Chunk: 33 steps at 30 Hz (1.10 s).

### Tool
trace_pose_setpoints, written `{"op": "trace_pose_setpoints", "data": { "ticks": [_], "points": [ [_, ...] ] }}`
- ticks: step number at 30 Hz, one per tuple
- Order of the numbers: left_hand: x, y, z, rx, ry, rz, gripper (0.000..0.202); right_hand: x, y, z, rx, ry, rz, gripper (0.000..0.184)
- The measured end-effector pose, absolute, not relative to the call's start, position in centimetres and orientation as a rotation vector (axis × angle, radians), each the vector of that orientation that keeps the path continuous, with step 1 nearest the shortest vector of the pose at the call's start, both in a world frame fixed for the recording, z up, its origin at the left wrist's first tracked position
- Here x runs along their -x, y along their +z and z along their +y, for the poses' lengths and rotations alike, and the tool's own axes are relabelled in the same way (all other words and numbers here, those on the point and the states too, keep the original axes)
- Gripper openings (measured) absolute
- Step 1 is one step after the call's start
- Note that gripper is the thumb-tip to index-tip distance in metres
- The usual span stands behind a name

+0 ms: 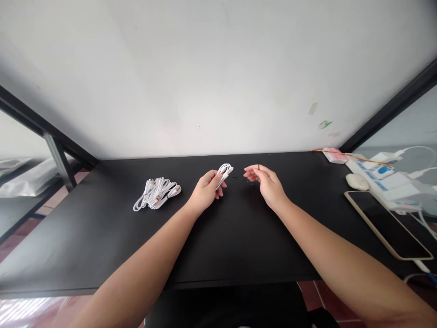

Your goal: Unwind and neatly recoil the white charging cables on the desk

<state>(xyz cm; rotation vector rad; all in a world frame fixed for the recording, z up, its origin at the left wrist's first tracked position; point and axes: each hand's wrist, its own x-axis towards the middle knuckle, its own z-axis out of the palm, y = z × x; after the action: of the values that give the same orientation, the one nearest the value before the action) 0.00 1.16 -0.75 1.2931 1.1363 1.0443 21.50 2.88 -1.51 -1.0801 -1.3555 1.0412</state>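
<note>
A coiled white charging cable [225,172] is pinched between the thumb and fingers of my left hand [205,187], just above the black table. To its right, apart from the cable, my right hand [268,182] is closed with thumb against fingers. From that pinch sticks up the end of a short, thin black tie [258,166]; the rest of it is hidden. Left of my left hand lies a pile of coiled white cables [157,193], with connectors and a dark tie showing among the loops.
On the black table [102,228], the right side holds a phone [389,223], a white rounded case [357,181], a pink-and-white box [334,156] and a power strip [372,175] with chargers and cords. A white wall [205,91] rises behind; black frame bars stand at both sides.
</note>
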Motion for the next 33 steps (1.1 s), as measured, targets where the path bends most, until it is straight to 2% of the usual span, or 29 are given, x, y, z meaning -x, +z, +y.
{"op": "trace_pose_setpoints", "data": {
  "ticks": [5, 10, 15, 25, 33],
  "points": [
    [-0.2, -0.8, 1.1, -1.314, 1.028, 1.103, 0.036, -21.5, -1.3, 2.7, 1.052, 1.077, -1.361, 0.023],
    [-0.3, -0.9, 1.1, -1.289, 1.027, 1.064, 0.035, -21.4, -0.7, 2.3, 1.134, 1.108, -1.445, 0.024],
    [-0.3, -0.8, 0.9, -1.274, 1.020, 1.007, 0.032, -21.0, -0.2, 1.7, 1.220, 1.087, -1.715, 0.019],
    [-0.5, -0.6, 0.6, -1.263, 0.991, 0.924, 0.033, -20.9, -0.7, 1.6, 1.280, 1.004, -1.817, 0.035],
    [-0.9, -0.1, 0.2, -1.157, 0.948, 0.906, 0.033, -21.0, -0.2, 1.7, 1.234, 1.038, -1.778, 0.032]
  ]
}}
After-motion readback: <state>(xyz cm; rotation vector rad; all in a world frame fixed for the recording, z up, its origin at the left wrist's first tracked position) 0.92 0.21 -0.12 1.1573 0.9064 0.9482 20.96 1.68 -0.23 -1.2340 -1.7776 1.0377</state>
